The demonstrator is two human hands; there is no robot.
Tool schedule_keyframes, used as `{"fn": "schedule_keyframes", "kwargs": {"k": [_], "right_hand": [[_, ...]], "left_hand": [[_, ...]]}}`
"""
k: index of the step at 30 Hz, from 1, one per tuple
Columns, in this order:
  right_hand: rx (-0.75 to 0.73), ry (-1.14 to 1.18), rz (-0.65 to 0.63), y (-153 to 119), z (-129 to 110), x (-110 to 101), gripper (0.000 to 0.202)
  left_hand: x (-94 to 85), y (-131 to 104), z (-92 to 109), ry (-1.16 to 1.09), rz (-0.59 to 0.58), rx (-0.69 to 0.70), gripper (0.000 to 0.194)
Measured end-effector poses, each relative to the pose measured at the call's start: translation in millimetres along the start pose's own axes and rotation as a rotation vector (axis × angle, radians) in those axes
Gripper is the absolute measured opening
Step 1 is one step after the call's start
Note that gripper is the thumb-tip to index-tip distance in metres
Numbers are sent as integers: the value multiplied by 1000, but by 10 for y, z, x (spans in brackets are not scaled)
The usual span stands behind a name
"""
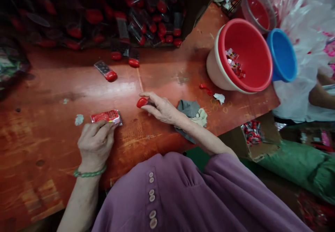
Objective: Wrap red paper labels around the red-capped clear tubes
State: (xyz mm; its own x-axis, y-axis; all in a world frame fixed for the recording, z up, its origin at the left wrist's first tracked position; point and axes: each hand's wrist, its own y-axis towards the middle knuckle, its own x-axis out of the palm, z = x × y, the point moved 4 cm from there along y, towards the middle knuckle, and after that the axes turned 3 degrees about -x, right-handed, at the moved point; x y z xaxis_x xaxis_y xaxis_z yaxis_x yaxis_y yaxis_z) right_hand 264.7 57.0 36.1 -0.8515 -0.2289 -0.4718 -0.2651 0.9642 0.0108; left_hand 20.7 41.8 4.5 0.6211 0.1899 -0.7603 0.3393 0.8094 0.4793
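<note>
On the left of the wooden table, my left hand [96,141] has its fingers bent onto a small red printed packet [106,116] lying flat, pinching at its near edge. Near the middle, my right hand [164,110] holds a small red-capped item [142,102] between thumb and fingers; the fingers cover most of its dark body. Beyond my hands lies a clear container with a red end [106,71]. Two similar red-ended pieces lie farther back, one of them here [134,62], close to the large pile [136,26].
A red bowl [267,61] inside a white bucket holds small packets at the right, beside a blue bucket [282,55]. Grey cloth [188,108], rubber bands [215,103] and a red scrap [206,89] lie right of my right hand. Another person's arm [321,94] shows far right.
</note>
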Motion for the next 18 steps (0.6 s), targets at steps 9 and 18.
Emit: {"fn": "schedule_keyframes", "kwargs": {"k": [9, 18], "right_hand": [[304, 806, 204, -388, 102, 305, 41], [324, 896, 27, -455, -95, 553, 39]], "left_hand": [[-67, 83, 49, -157, -129, -162, 21], [-149, 62, 75, -74, 66, -123, 14]]}}
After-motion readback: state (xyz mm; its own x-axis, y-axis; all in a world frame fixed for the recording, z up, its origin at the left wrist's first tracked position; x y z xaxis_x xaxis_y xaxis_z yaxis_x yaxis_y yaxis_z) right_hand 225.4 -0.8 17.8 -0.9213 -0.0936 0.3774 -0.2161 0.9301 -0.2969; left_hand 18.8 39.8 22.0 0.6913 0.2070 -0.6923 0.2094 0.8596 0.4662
